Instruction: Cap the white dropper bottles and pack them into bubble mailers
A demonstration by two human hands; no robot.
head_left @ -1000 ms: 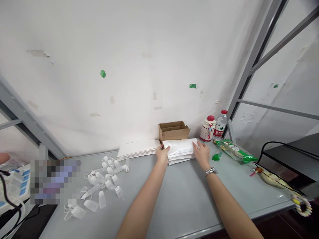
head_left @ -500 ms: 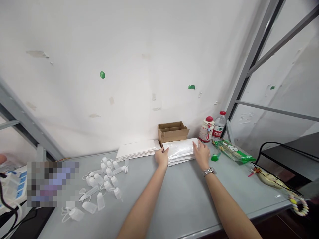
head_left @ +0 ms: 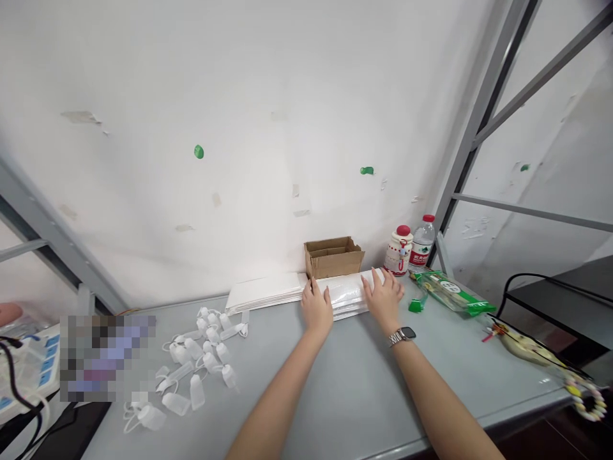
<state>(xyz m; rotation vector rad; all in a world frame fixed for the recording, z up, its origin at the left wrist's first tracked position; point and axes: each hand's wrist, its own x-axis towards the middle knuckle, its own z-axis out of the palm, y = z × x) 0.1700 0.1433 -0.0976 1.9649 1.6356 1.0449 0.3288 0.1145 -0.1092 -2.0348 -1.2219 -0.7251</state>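
A stack of white padded envelopes (head_left: 345, 291) lies at the back of the grey table (head_left: 349, 390), just in front of a small open cardboard box (head_left: 334, 256). My left hand (head_left: 317, 308) rests flat on the stack's left end with its fingers stretched out. My right hand (head_left: 384, 296) lies flat on the right end, fingers spread, a watch on its wrist. A second flat pile of white envelopes (head_left: 265, 290) sits to the left of the stack, against the wall.
Several small clear plastic bottles with caps (head_left: 191, 364) are scattered on the table's left. A red-capped jar (head_left: 398, 250) and a water bottle (head_left: 422, 242) stand behind a green packet (head_left: 450, 291). A beaded item (head_left: 550, 358) lies at the right edge; a power strip (head_left: 19, 370) sits far left.
Both hands have shifted from gripping the stack's ends to lying flat on top of it. The stack has been pushed a little back toward the box.
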